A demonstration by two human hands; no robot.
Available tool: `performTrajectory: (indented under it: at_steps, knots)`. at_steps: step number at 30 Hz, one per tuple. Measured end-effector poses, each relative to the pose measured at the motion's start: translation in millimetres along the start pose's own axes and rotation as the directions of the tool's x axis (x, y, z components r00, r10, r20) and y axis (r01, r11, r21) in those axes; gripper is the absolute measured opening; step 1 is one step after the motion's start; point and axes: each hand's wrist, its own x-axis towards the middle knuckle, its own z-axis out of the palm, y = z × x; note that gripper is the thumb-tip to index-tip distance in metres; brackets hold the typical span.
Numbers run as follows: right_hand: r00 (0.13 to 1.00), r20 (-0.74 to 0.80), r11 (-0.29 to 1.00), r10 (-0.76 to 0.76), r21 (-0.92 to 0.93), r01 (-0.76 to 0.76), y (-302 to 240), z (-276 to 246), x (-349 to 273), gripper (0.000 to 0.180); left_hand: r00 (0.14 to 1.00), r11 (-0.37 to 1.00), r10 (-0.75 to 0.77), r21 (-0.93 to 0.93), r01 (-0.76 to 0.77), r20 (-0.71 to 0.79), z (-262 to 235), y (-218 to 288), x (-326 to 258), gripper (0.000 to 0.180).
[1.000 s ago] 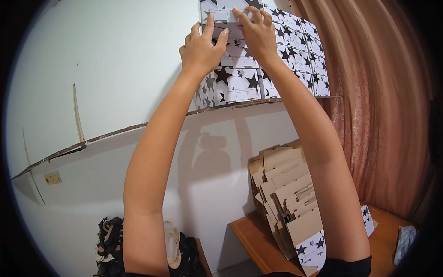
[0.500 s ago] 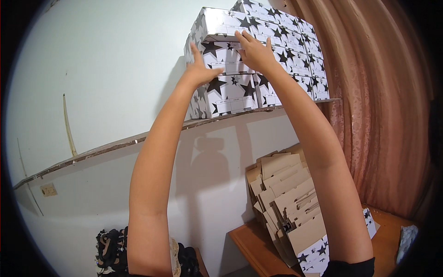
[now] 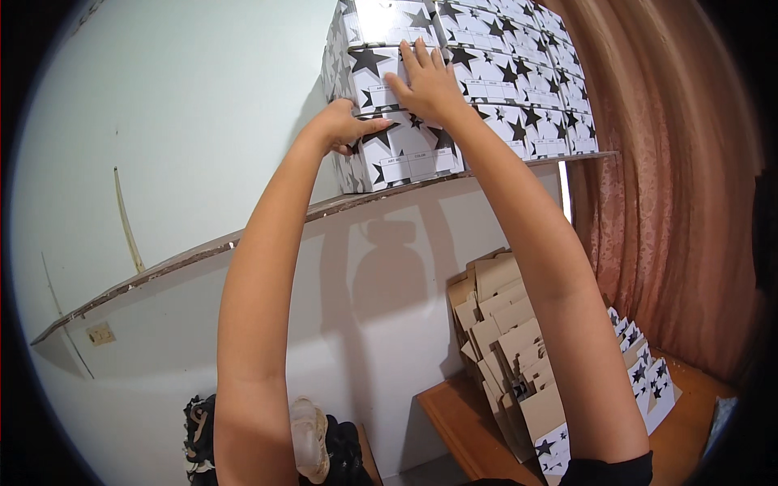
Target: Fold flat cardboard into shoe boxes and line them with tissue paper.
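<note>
White boxes with black stars are stacked in a column at the left end of the shelf. My right hand (image 3: 429, 87) lies flat, fingers spread, against the front of the middle box (image 3: 374, 95). Lower down, my left hand (image 3: 342, 128) is at the left front corner of the bottom box (image 3: 409, 154). Its thumb stretches across that box's front, and its other fingers, partly hidden, are apart from the thumb near the side. Above them sits the top box (image 3: 389, 23), its upper part cut off by the picture's edge.
The wall shelf (image 3: 235, 240) carries more star boxes (image 3: 519, 81) rightward, beside a brown curtain (image 3: 648, 162). Below, flattened cardboard pieces (image 3: 506, 324) stand on a wooden table (image 3: 454, 413). Black shoes (image 3: 344, 454) are at the lower left. A socket (image 3: 100, 334) is on the wall.
My left hand has moved down from the middle box to the bottom box's corner. My right hand has shifted from the top box's lower edge onto the middle box's front. The view has tilted lower.
</note>
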Motion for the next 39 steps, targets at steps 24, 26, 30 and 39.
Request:
performTrajectory:
  at_steps: [24,26,30,39]
  knots:
    - [0.971,0.24,0.993,0.02,0.111,-0.047,-25.7,-0.8,-18.6,0.076,0.972,0.993,-0.022,-0.115,-0.006,-0.235,42.7,-13.0,-2.8,0.082]
    - [0.967,0.25,0.996,-0.039,0.084,0.018,-16.1,-8.8,-28.5,0.063,0.934,1.0,0.023,0.018,-0.017,-0.356,53.4,-9.5,-8.0,0.083]
    - [0.929,0.37,1.0,-0.015,0.024,0.007,-11.3,-34.4,-63.2,0.053,0.836,0.9,0.183,0.431,0.069,-0.517,72.1,4.3,-42.2,0.078]
    - [0.993,0.119,0.995,-0.017,-0.092,0.028,18.7,-104.7,-246.4,0.043,0.635,0.631,0.68,0.734,-0.252,-0.367,205.0,8.7,-133.7,0.052]
